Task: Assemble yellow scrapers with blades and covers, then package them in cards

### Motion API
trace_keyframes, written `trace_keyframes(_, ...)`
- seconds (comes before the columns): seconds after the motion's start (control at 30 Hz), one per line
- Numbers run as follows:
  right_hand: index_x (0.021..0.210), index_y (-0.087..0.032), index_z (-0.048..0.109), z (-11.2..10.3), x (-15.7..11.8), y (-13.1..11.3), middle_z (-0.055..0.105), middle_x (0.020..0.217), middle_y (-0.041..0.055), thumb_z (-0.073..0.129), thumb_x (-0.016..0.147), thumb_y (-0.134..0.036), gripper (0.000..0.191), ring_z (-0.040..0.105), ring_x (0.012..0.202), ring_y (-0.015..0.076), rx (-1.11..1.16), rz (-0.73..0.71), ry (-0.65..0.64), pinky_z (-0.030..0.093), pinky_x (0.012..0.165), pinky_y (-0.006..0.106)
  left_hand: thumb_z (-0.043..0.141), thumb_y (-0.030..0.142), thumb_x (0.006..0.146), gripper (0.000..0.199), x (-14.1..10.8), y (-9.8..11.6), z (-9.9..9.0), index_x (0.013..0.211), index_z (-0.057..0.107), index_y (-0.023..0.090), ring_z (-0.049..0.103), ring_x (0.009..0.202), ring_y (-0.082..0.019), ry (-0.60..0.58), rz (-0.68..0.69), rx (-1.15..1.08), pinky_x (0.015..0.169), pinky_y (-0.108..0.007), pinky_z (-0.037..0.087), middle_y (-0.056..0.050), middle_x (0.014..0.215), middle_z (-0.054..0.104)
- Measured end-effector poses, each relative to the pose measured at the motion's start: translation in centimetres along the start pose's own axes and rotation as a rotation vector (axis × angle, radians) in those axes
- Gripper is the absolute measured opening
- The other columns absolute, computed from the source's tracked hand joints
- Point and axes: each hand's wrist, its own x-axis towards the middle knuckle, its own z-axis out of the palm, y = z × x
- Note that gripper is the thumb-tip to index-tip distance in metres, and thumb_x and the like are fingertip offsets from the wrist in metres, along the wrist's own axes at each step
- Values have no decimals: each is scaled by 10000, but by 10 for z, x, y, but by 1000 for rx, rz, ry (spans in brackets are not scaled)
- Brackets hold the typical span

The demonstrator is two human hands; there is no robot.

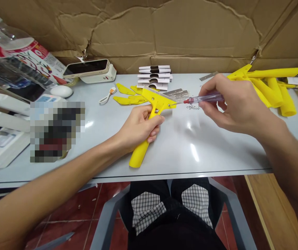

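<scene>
Yellow held scraper [155, 99], 1; screwdriver [193, 99], 1

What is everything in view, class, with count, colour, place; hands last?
scraper: one, yellow, centre
screwdriver: one, clear-red, centre
plates: several, yellow, centre
blades: several, silver, centre
apparent nuts: several, silver, centre
folded papers: several, white, back
smartphone: one, dark, left
box: one, white, under smartphone
cable: one, white-orange, left
computer mouse: one, white, left
packaging: count unclear, transparent, left
devices: several, white, left
handles: several, yellow, right
cardboard: one, brown, back
table: one, grey, middle
chair: one, grey, bottom
tiles: several, red, floor
wooden board: one, brown, right
trousers: one pair, dark, bottom
left hand: one, bare, around scraper
right hand: one, bare, on screwdriver
</scene>
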Motion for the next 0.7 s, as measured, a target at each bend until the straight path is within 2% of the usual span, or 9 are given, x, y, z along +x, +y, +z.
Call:
trace_keyframes(0.07,1099,-280,639,1,-1,4,686,755,-10,697,1049,-369,117,638,625,218,-38,4,23,474,647,376,745,107,841,252,0,1,0,802,528,228,386,377,-56,3,0,-5,352,-172,350,86,524,463)
trace_keyframes(0.13,1090,-279,680,2,-3,7,659,694,-11,672,1098,-477,198,650,626,235,-75,30,25,501,668,383,742,101,844,246,-1,1,1,810,533,226,397,370,-57,-1,-7,-6,350,-173,343,87,526,468)
trace_keyframes(0.2,1086,-274,703,4,-4,7,631,643,-15,634,1127,-509,249,633,602,234,-93,52,13,508,673,384,737,93,849,242,-1,1,1,817,537,225,411,365,-60,-3,-17,-4,351,-173,340,87,523,473)
trace_keyframes(0.3,1206,-262,692,4,-4,4,625,643,-34,683,1087,-434,209,579,557,215,-74,68,-24,481,657,378,723,90,855,242,0,1,1,808,530,226,404,357,-60,-4,-28,-5,350,-169,335,87,504,473)
trace_keyframes(0.4,1287,-264,649,2,-4,1,689,755,-18,734,1003,-310,300,578,572,211,-9,66,-60,467,643,385,715,93,863,234,0,1,0,805,530,225,398,355,-60,-12,-24,-10,350,-166,334,85,493,474)
trace_keyframes(0.5,1207,-273,674,2,-3,3,716,817,-1,718,991,-285,220,627,627,219,9,29,-25,463,631,380,727,98,860,239,-1,0,-1,814,531,226,403,359,-63,-20,-20,-6,350,-166,343,83,495,478)
trace_keyframes(0.6,1109,-255,706,3,-2,6,679,742,-6,711,1032,-365,135,613,626,215,-68,12,13,440,643,374,738,100,852,259,0,-1,-1,807,518,231,387,361,-60,-19,-15,-4,344,-167,339,83,499,473)
trace_keyframes(0.7,999,-241,681,5,-1,5,605,648,-19,662,1080,-447,222,527,560,191,-111,12,8,372,604,367,747,105,845,274,2,-2,-2,800,511,236,379,367,-59,-16,-19,-14,344,-170,338,83,502,466)
